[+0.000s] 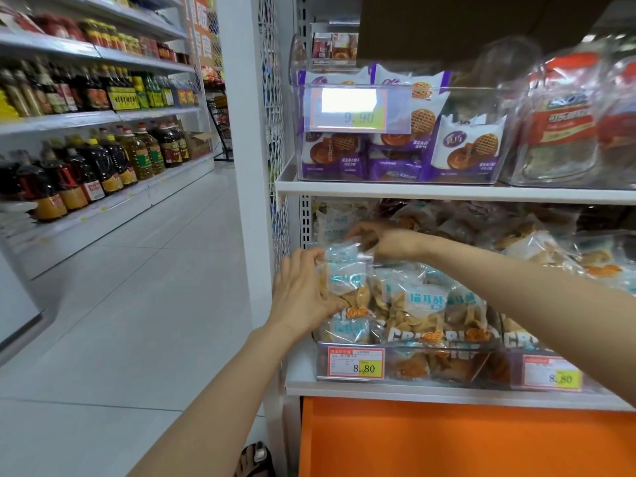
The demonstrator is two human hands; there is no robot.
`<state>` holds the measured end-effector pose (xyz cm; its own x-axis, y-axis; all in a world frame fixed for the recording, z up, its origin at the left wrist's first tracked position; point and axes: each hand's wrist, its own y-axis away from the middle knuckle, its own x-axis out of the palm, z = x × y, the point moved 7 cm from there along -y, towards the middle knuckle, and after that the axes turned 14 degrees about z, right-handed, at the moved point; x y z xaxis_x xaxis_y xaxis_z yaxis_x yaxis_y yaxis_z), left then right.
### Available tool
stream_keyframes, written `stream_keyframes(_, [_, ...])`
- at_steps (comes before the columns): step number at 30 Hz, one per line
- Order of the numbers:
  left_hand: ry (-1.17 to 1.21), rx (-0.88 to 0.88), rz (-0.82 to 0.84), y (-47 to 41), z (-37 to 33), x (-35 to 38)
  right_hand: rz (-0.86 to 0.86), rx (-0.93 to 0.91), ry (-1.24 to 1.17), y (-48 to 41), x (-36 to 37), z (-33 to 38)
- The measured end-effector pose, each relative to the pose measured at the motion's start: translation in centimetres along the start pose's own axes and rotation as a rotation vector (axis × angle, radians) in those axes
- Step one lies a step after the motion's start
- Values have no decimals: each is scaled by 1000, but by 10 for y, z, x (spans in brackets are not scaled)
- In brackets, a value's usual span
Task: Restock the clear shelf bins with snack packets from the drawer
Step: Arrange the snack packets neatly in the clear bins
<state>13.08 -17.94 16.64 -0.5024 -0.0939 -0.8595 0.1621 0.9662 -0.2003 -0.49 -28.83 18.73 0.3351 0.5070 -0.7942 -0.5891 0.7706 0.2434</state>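
Note:
A clear shelf bin (406, 371) on the lower shelf is packed with upright snack packets (421, 304), clear bags with light blue labels and golden crisps. My left hand (303, 290) grips the leftmost packet (344, 273) by its left edge at the bin's left end. My right hand (385, 241) reaches in from the right and pinches the top of that same packet. More packets lie heaped behind the bin, deeper on the shelf. The orange drawer front (464, 438) sits below the shelf; its inside is hidden.
A second clear bin (550, 376) with a price tag stands to the right. The upper shelf (447, 191) carries a bin of purple biscuit packs (395, 149) and clear jars (564, 125). A white post (246, 166) stands left. Across the aisle, oil bottles (86, 166) line shelves.

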Motion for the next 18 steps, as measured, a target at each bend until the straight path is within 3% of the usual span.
stream_keyframes(5, [-72, -30, 26, -15, -2, 2, -128, -85, -164, 23, -23, -9])
stream_keyframes(8, [-87, -39, 22, -15, -1, 3, -298, -79, 55, 39, -40, -10])
stream_keyframes(11, [-87, -38, 18, -11, 0, 4, -495, -73, 442, 59, -57, -7])
stream_keyframes(14, [-73, -26, -4, -6, -1, 0, -470, 17, 658, 70, -67, -22])
stream_keyframes(18, [-118, 30, -54, 0, -10, -6, -451, 291, 517, 77, -80, -61])
